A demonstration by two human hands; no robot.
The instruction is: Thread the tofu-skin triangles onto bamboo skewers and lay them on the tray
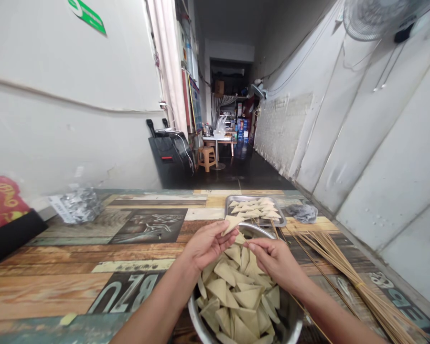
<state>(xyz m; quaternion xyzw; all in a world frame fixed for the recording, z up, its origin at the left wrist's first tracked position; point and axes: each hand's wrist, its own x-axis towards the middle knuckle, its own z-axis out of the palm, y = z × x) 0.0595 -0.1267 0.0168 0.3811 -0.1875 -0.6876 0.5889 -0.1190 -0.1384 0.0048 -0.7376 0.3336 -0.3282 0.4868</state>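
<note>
My left hand [205, 246] is closed in a pinch on a pale triangular tofu piece [231, 223], held above the far rim of a metal bowl [293, 321]. The bowl is filled with several more triangular tofu pieces [232, 296]. My right hand [275, 258] is closed on a thin bamboo skewer [296, 303], whose tip points toward the held piece and whose shaft runs back under my wrist. Both hands sit close together over the bowl.
A metal tray [232, 198] behind the bowl holds skewered tofu triangles. A bundle of bamboo skewers [347, 270] lies to the right beside a grey cloth [303, 213]. A foil packet [77, 205] and red bag [2, 199] sit at left; a corridor with stool [207, 158] lies beyond.
</note>
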